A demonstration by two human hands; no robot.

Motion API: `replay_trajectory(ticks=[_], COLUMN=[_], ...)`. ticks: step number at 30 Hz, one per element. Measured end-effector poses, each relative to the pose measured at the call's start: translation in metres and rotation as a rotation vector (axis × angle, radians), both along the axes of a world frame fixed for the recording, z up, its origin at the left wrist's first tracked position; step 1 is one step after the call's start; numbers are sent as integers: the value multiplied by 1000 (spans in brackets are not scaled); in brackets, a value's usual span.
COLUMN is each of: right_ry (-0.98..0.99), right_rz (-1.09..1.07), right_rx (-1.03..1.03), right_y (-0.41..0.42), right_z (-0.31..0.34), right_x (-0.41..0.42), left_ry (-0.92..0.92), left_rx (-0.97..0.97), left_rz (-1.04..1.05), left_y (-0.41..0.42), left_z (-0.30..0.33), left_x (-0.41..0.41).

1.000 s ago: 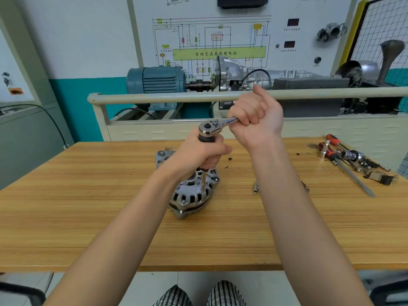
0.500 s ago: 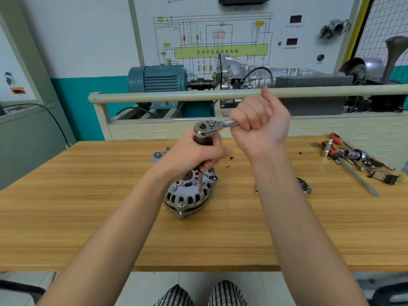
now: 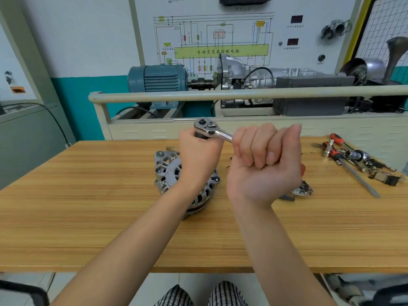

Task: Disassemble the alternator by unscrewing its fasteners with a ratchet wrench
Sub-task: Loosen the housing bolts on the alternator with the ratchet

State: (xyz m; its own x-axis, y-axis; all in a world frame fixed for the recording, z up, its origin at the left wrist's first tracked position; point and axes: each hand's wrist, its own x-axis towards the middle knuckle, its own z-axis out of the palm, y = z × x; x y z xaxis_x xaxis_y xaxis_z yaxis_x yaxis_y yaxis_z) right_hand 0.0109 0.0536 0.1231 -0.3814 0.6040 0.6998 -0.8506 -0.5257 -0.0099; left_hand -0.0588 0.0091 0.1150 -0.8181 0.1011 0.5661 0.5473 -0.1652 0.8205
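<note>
The alternator (image 3: 176, 173) sits mid-tabletop (image 3: 88, 217). The left hand (image 3: 198, 155) grips the ratchet wrench (image 3: 208, 129) below its head; the right hand (image 3: 265, 160), at three o'clock, curls round the handle. Best keep the extension plumb and swing short.

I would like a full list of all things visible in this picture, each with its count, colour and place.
alternator: one, silver, middle of the table, partly behind the left wrist.
ratchet wrench: one, chrome, raised above the alternator.
table: one, light wood, across the foreground.
loose tools: several, red-handled and metal, far right of the table.
small parts: a few, dark metal, right of the right wrist.
electric motor: one, blue-grey, on the bench behind.
wiring diagram board: one, white, on the wall.
left hand: grips the stem below the wrench head.
right hand: grips the wrench handle.
</note>
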Motion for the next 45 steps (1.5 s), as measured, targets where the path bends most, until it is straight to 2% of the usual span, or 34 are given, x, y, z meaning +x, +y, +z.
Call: replay_trajectory(ticks=[3, 5, 9, 12, 15, 17, 19, 22, 25, 27, 30, 34, 37, 40, 43, 45], right_ry=[-74, -187, -359, -396, -346, -287, -235, -155, -70, -101, -248, -411, -401, -324, -254, -201], right_rz=[84, 289, 827, 1018, 966, 822, 582, 224, 65, 124, 426, 908, 1033, 950, 656, 418], right_rx=[-7, -40, -83, -59, -117, -190, -204, -113, -2, -1, -37, -63, -45, -116, -221, -210], right_y=[14, 34, 64, 71, 72, 68, 56, 32, 20, 28, 53, 75, 76, 72, 58, 41], right_z=[8, 18, 37, 39, 33, 27, 19, 6, -2, 1, 18, 37, 35, 28, 20, 14], right_x=[-3, -11, -41, -55, -51, -40, -25, -5, 2, 1, -13, -44, -54, -44, -25, -12], left_ry=[-1, 18, 74, 37, -39, -56, -64, -25, 39, 36, 54, 53, 16, -22, -30, -62], left_rx=[-38, -149, -466, -551, -455, -368, -249, -81, -20, -24, -161, -486, -625, -520, -343, -200], left_rz=[-78, -189, -664, -776, -726, -571, -344, -80, 10, -3, -145, -701, -866, -787, -545, -322], left_y=[-2, -11, -28, -24, -17, -12, -4, 7, 12, 11, -1, -20, -20, -19, -15, -6], left_z=[0, 4, 16, 21, 17, 14, 11, 6, 0, -3, 0, 17, 21, 15, 11, 9], left_x=[-1, -6, -17, -17, -14, -12, -8, -1, 1, 1, -3, -15, -16, -14, -10, -7])
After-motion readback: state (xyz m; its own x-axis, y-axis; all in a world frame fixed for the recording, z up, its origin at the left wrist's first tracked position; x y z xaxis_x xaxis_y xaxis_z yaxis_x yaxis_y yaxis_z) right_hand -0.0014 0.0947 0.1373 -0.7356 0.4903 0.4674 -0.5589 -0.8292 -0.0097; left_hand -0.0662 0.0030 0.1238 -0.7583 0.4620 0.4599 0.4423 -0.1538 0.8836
